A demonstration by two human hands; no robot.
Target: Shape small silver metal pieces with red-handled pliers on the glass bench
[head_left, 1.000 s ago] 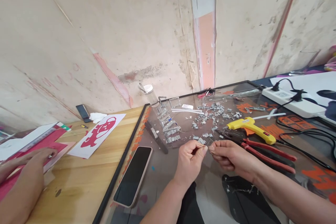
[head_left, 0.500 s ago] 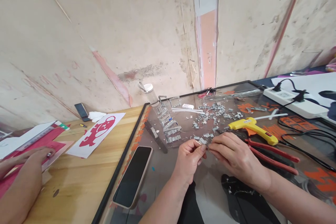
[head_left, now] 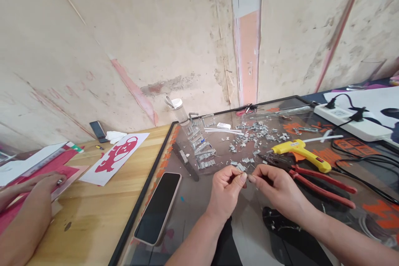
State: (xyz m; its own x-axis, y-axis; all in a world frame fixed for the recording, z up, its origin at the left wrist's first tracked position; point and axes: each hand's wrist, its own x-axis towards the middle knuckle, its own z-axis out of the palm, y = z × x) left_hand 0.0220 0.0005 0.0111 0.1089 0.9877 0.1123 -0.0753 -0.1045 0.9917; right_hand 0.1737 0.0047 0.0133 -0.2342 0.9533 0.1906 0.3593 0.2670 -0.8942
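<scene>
My left hand and my right hand meet fingertip to fingertip above the glass tabletop. Each is closed in a pinch, thumb against index finger. What lies between the fingertips is tiny and mostly hidden; I cannot make out its kind. Just beyond my hands lie small bent grey metal pieces. A larger scatter of similar metal pieces spreads behind them. Beside my right hand rest red-handled pliers, and past them a yellow hot glue gun with a white glue stick in it.
A phone lies left of my hands, near a dark flat strip. A lidded jar stands by the wall. A white power strip and black cables sit at right. Another person's hands rest on red paper at far left.
My right hand's fingers have drawn in and curled, from stretched over the left fingertips to a pinch beside them. More of the pliers shows now. My left hand stays nearly in place.
</scene>
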